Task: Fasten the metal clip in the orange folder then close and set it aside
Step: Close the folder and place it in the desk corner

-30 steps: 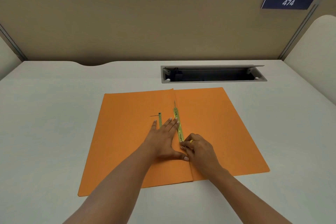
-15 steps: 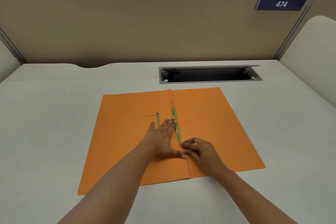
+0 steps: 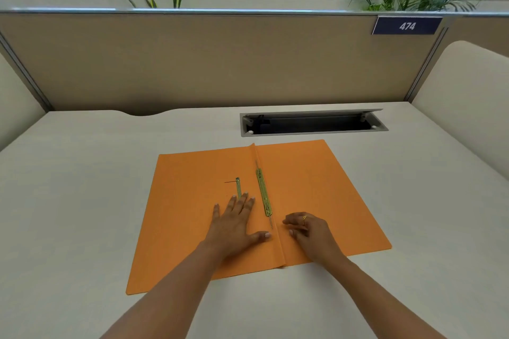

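Single head-worn wide-angle view, looking forward and down across the bench, close above both forearms, partition at the far edge

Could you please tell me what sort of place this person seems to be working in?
Most likely an office cubicle: a desk enclosed by a fabric partition, a numbered plate reading 474, and a cable hatch set into the desktop.

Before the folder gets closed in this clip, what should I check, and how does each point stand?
1. Orange folder lies open and flat on the desk: ok.
2. Long metal clip lies along the fold: ok.
3. Clip fastened: cannot tell.
4. Small metal strip lies loose on the left flap, partly under the fingers: not ok.
5. Left hand lies flat on the left flap, holding nothing: ok.
6. Right hand is off the clip: ok.
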### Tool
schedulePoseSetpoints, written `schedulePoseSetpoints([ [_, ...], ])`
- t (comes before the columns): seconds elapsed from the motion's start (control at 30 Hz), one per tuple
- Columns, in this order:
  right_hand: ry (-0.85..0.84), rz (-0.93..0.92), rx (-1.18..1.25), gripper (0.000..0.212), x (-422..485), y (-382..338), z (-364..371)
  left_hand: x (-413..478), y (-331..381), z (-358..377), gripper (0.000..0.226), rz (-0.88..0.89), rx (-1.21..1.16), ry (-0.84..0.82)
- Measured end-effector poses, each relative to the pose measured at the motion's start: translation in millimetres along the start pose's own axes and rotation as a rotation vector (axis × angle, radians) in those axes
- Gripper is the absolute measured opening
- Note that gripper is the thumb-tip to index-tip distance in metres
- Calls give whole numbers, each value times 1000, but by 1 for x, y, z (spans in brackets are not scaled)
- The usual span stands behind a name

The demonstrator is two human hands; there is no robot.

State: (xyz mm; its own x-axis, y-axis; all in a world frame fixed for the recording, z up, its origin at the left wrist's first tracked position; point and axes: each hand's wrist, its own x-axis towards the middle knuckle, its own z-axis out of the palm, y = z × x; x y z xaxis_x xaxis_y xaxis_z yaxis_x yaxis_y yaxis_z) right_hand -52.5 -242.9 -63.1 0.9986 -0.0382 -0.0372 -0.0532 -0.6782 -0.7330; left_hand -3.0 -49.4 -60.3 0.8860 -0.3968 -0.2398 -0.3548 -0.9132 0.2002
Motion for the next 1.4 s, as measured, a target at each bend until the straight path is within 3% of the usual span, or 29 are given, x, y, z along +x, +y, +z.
schedulePoseSetpoints([
  [0.1, 5, 28, -132, 28, -8, 4, -5, -17, -9, 6, 134, -58, -27, 52],
  [0.33, -124, 71, -265, 54, -33, 3, -10, -49, -23, 16, 141, -248, -82, 137],
  [0.4, -145, 78, -307, 57, -38, 5, -6, -59, -24, 17, 131, -297, -90, 134],
  [0.47, -142, 87, -338, 56, -42, 5, -2, -68, -26, 20, 98, -359, -94, 162],
  [0.53, -140, 100, -365, 57, -47, 4, 3, -78, -30, 21, 82, -429, -112, 186],
  [1.0, -152, 76, -367, 57, -68, 2, 15, -124, -69, 10, 84, -774, -397, 234],
  [1.17, -131, 50, -370, 55, -71, 5, 15, -135, -67, 6, 82, -815, -505, 340],
  [1.4, -148, 27, -386, 54, -71, 8, 10, -133, -84, -10, 74, -853, -651, 356],
])
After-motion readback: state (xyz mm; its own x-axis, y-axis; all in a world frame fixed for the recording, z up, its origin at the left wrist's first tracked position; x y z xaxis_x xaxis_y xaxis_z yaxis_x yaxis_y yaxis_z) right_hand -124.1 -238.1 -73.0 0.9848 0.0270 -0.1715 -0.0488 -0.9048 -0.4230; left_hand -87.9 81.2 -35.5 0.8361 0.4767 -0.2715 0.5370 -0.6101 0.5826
